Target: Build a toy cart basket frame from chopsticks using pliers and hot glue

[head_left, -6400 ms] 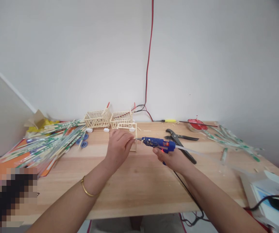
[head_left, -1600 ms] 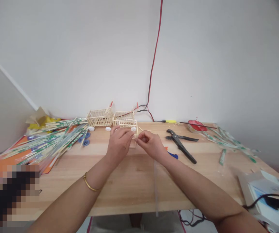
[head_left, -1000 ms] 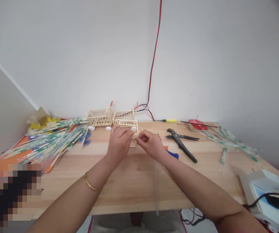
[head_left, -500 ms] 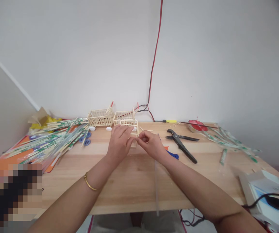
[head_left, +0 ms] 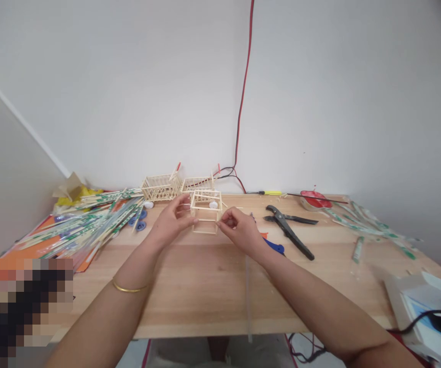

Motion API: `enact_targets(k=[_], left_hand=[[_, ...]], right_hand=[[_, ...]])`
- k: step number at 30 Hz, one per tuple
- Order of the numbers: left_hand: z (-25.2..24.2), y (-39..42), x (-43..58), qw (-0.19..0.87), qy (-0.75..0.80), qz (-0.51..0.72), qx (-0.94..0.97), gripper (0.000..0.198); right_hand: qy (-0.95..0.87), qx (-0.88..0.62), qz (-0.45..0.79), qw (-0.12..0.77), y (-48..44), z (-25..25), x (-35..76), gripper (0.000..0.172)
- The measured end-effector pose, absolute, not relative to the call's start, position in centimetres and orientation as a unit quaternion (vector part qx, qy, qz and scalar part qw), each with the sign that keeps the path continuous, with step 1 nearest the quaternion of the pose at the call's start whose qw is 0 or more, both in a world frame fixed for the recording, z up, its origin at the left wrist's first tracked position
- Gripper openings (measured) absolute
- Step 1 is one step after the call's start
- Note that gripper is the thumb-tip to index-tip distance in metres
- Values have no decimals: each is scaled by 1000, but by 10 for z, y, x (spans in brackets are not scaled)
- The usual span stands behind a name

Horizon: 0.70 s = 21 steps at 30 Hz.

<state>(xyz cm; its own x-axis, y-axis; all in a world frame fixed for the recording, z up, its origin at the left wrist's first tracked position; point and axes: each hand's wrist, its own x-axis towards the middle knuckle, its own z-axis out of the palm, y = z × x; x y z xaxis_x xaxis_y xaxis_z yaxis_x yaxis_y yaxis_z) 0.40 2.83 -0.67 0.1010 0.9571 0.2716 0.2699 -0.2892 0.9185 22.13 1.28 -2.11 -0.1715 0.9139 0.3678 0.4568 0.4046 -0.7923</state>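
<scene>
A small open box frame of thin wooden sticks (head_left: 205, 212) stands on the wooden table (head_left: 205, 286) between my hands. My left hand (head_left: 170, 221) pinches its left side with curled fingers. My right hand (head_left: 237, 230) pinches the frame's lower right corner with thumb and forefinger. A blue glue gun (head_left: 273, 246) lies on the table behind my right wrist, mostly hidden, and its clear glue stick (head_left: 248, 286) points toward the near edge.
Two finished stick carts (head_left: 161, 187) with white wheels stand at the back by red and black wires (head_left: 239, 128). Wrapped chopsticks (head_left: 86, 225) pile at left, more wrappers (head_left: 373, 227) at right. Black pliers (head_left: 289, 232), a red lid (head_left: 315, 199), and a white device (head_left: 423, 312) lie right.
The glue gun left my right hand and lies on the table. My left hand has shifted off the top of the frame to its left side, uncovering it; my right hand keeps its pinch.
</scene>
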Motion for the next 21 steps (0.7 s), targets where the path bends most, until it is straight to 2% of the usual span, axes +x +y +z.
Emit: enact_targets(k=[3,8,12,15,17,21], left_hand=[[-6,28,3,414,471,471,620,58],[-5,27,5,431,500,416,626,47],[-8,25,9,404,537,339,658,36],[-12,25,8,359,567,314,672,39],[-14,27,2,361,567,290,681,39],[-13,31,-17,388,531,244,713,29]], right_hand=[[-722,-477,260,428,13,-22,223,11],[-737,-469,257,413,12,-23,223,10],[-742,-471,255,403,14,-28,223,10],[-746,-474,259,390,15,-29,226,14],[-744,-485,261,378,15,-27,230,17],[-727,-520,236,381,15,-18,242,14]])
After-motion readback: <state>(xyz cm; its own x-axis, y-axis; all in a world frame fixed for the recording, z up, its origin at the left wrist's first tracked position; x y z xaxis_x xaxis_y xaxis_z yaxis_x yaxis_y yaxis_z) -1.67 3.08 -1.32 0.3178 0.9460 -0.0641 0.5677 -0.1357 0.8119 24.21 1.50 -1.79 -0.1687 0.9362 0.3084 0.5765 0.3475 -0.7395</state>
